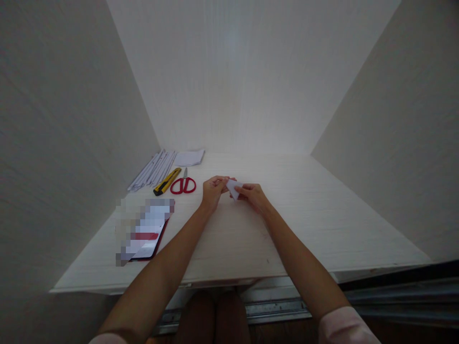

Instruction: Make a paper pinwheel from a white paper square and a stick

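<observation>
Both my hands hold a small folded piece of white paper (234,187) above the middle of the white board surface. My left hand (214,190) pinches its upper left part between thumb and fingers. On the lower right side, my right hand (252,195) grips the same paper, thumb on top. The paper looks roughly triangular; my fingers cover some of its edges. To the left of my left hand lie red-handled scissors (184,184), blades pointing away from me. Beside them is a yellow and black utility knife (167,181).
A bundle of narrow white paper strips (154,170) lies at the back left, next to a flat stack of white paper (190,157). A phone (148,231), partly pixelated, rests at the front left. Pale walls (233,76) enclose the surface (315,215) on three sides.
</observation>
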{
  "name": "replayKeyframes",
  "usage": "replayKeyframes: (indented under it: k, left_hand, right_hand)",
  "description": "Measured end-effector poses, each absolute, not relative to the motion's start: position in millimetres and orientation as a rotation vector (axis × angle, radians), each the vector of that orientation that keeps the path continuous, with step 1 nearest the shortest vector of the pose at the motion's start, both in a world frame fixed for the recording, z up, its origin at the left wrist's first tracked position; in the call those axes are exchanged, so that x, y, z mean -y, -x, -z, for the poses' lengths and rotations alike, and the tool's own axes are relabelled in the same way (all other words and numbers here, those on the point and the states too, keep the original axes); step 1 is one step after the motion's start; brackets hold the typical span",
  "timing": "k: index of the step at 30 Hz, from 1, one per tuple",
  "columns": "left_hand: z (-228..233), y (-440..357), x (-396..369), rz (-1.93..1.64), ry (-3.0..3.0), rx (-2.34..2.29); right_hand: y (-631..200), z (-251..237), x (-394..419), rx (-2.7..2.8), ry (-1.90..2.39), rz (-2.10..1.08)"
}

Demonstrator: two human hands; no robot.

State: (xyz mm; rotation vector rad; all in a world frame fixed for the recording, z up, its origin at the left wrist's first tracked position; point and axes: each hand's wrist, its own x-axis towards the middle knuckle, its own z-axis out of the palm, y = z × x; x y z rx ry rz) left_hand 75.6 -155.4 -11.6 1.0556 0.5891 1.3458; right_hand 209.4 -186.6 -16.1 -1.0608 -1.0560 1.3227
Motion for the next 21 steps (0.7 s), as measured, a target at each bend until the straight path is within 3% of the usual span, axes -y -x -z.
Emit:
replayKeyframes:
  k: [11, 21]
  left_hand:
    - [13.8, -74.8, 152.6, -1.357, -1.02, -0.584]
    - [11.2, -76.2, 152.8, -1.399, -1.036, -0.658]
  right_hand:
    - [-208.5, 16.5, 187.4, 1.177, 1.111, -1.202]
    - [-207.2, 18.0, 191.0, 1.212, 1.152, -1.345]
